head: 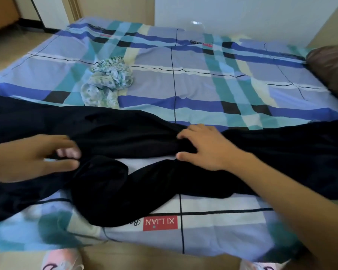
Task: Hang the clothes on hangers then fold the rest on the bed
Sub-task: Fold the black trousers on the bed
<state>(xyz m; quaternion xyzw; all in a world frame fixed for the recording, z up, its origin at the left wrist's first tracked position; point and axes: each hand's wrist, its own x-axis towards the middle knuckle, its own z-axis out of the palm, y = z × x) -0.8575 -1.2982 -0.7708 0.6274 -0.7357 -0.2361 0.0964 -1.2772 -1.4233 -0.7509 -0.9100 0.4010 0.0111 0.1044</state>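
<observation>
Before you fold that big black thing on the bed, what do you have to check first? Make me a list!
1. The black garment lies on the bed: ok, it stretches across the near side.
2. The black garment is smoothed flat: not ok, it is bunched and twisted in the middle.
3. The right hand is on the cloth: ok, it rests there with fingers spread.
4. The left hand has a hold: cannot tell, it is blurred at the cloth.
5. The floral garment is clear of the black one: cannot tell, their edges come very close.
6. Free room on the bed to fold: ok, beyond the black garment.
</observation>
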